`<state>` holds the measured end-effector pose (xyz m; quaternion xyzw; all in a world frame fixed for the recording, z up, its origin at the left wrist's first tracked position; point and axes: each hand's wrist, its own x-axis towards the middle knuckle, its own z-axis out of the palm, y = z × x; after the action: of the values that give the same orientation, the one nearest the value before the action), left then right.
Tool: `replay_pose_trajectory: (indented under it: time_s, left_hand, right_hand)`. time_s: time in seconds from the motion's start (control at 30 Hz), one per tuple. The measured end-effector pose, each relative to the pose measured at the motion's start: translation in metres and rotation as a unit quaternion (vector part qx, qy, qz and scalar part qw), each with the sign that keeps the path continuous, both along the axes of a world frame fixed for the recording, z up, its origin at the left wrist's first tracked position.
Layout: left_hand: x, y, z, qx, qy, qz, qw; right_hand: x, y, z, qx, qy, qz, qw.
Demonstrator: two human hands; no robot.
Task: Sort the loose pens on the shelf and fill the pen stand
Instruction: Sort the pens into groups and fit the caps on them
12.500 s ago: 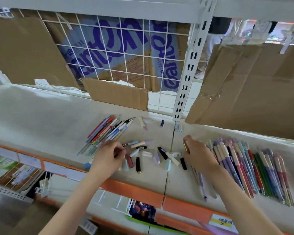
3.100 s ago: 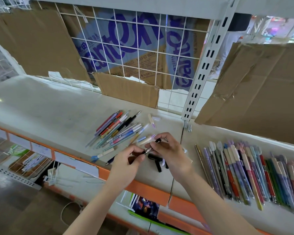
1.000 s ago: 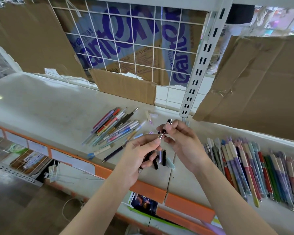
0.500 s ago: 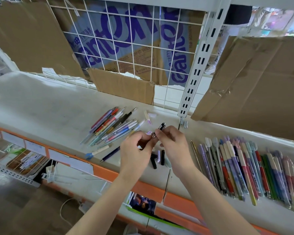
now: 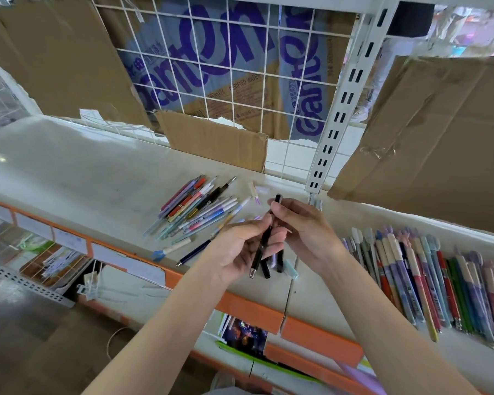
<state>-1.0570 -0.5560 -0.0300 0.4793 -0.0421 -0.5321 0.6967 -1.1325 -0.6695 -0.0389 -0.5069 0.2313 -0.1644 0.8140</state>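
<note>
At frame centre, above the white metal shelf (image 5: 69, 178), both hands hold one slim black pen (image 5: 264, 240). The left hand (image 5: 240, 249) has its grip closed round the lower barrel. The right hand (image 5: 305, 232) pinches the upper end, apparently at the cap. Loose mixed-colour pens (image 5: 197, 209) lie centre-left. A sorted row of coloured pens (image 5: 428, 280) lies lower right.

Blk pen (image 5: 264, 241) upright-ish, pens (image 5: 195, 207) heaped on shelf (image 5: 69, 178).

Both hands on one black pen (image 5: 264, 240): left hand (image 5: 240, 249) gripping the barrel, right hand (image 5: 303, 229) pinching the top, above the shelf (image 5: 69, 172).
</note>
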Motion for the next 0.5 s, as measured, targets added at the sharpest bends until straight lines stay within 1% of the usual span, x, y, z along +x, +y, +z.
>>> replay_pose_trajectory:
  time_s: [0.07,0.13,0.23,0.27,0.37,0.43,0.5]
  left_hand:
    - [-0.002,-0.001,0.000,0.002,-0.013,0.004,1.000]
    - [-0.007,-0.004,-0.002,0.007,-0.033,0.036,0.999]
    - [-0.015,-0.008,-0.009,0.026,-0.090,0.074,0.993]
    - [-0.017,-0.008,-0.011,0.024,-0.094,0.080,0.992]
    - [-0.018,-0.010,-0.014,0.005,-0.070,0.080,0.994]
    - [-0.016,-0.011,-0.015,-0.006,-0.059,0.082,0.995]
    - [-0.015,-0.012,-0.017,-0.008,-0.061,0.085,0.994]
  right_hand:
    - [0.001,0.001,0.000,-0.012,-0.001,0.000,1.000]
    - [0.002,0.003,-0.001,-0.014,0.005,-0.019,1.000]
    - [0.001,0.005,-0.004,-0.003,0.018,-0.042,0.999]
    - [0.000,0.005,-0.005,0.001,0.021,-0.039,0.999]
    - [-0.006,0.001,-0.009,0.011,0.020,-0.005,1.000]
    - [-0.010,-0.003,-0.011,0.019,0.019,-0.005,1.000]
    - [-0.015,-0.006,-0.012,-0.008,0.022,-0.010,1.000]
